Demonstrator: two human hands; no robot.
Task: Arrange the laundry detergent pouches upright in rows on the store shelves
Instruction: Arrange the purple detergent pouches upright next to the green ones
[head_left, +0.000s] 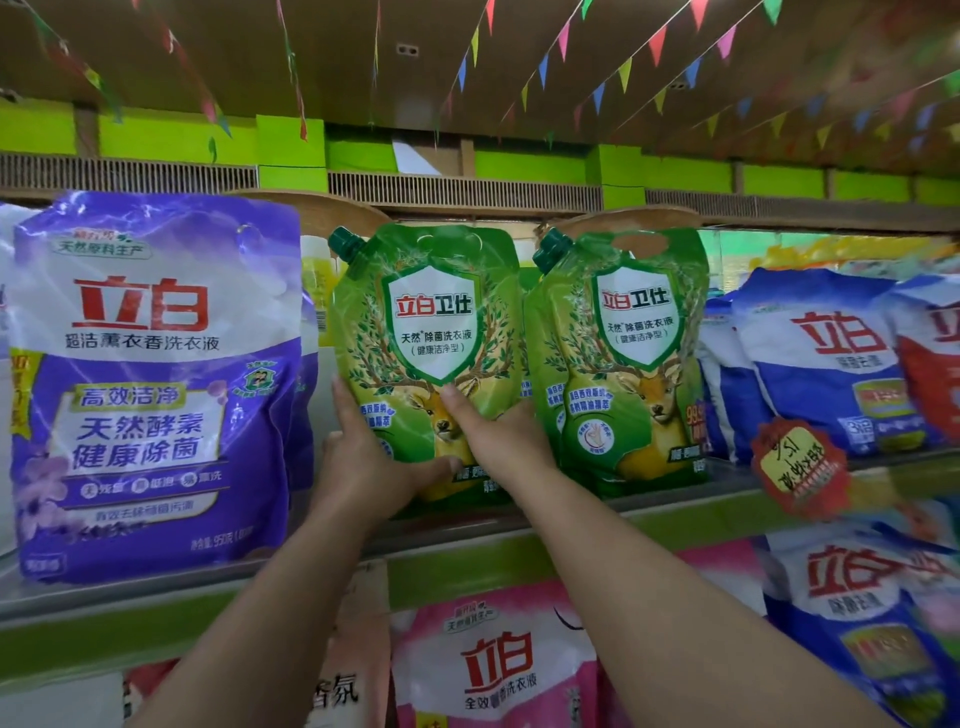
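Green film catches the light on the pouch (423, 358) both hands are steadying on the upper shelf (675, 501), near its front edge. The left hand (363, 462) cups the pouch's lower left corner, fingers up along its side and thumb laid across the front, so it is grasping the pouch. The right hand (498, 431) is clasped on the lower right part, thumb up on the printed face and the other fingers hidden behind. Holding it low at both corners looks meant to seat the base flat so the spout stays up.

Just to its right a second green pouch (621, 358) already stands upright, touching or nearly touching the first, which suggests a row of the same kind is being built. Toward the shelf's left end a large purple pouch (156, 384) stands at the front edge; toward the right end blue-and-white bags (826, 364) lean back. Pink pouches (498, 660) sit on the shelf below
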